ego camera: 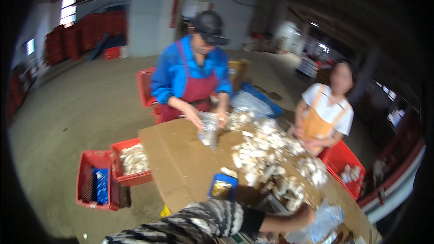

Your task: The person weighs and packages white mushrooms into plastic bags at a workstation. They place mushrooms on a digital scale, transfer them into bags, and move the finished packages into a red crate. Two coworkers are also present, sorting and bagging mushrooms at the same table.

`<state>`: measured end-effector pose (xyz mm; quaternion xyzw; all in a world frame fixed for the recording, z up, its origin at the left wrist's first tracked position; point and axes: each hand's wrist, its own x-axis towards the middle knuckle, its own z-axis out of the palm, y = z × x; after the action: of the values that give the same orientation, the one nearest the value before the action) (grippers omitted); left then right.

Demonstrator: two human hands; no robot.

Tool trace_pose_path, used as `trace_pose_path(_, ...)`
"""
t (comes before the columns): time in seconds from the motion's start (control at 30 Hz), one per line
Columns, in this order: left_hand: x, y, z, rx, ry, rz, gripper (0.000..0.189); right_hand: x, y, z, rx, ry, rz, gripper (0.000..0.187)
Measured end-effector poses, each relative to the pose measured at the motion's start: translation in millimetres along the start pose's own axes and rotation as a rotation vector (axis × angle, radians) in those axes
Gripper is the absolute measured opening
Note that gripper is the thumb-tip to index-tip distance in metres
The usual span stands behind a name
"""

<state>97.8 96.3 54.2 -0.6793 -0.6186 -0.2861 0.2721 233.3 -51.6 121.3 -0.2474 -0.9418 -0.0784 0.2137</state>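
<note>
My left arm, in a striped fuzzy sleeve, reaches across the near side of a cardboard-covered table (183, 162). My left hand (307, 215) is at a stack of clear plastic bags (325, 218); blur and the angle hide its fingers, so I cannot tell whether it grips one. My right hand is out of view. Beyond my left hand lies a heap of pale, thick-stemmed mushrooms (261, 145). A blue tray (222, 185) with yellowish contents stands by my sleeve. Part of what looks like a scale (237, 239) shows under my forearm.
Across the table a co-worker in a blue jacket (166, 71) holds a clear bag (209, 130). Another person in an orange apron (317, 122) stands at right, near a red crate (344, 157). Red crates (95, 156) (132, 179) with mushrooms and blue material stand at left.
</note>
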Motion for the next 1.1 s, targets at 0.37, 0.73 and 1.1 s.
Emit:
trace_pose_path(0.37,13.6,-100.5,-66.7,-0.204,0.044,0.16,0.006,20.3,64.7,-36.8,-0.096,0.182,0.217,0.013)
trace_pose_path(0.73,13.7,-100.3,-131.0,-0.279,-0.659,-0.053,0.019,37.7,48.6,-32.1,0.143,-0.017,0.073,0.023)
trace_pose_path(1.1,25.5,-100.0,-171.9,-0.447,-0.75,-0.006,0.013,62.9,47.4,-43.4,0.201,0.071,0.025,0.021)
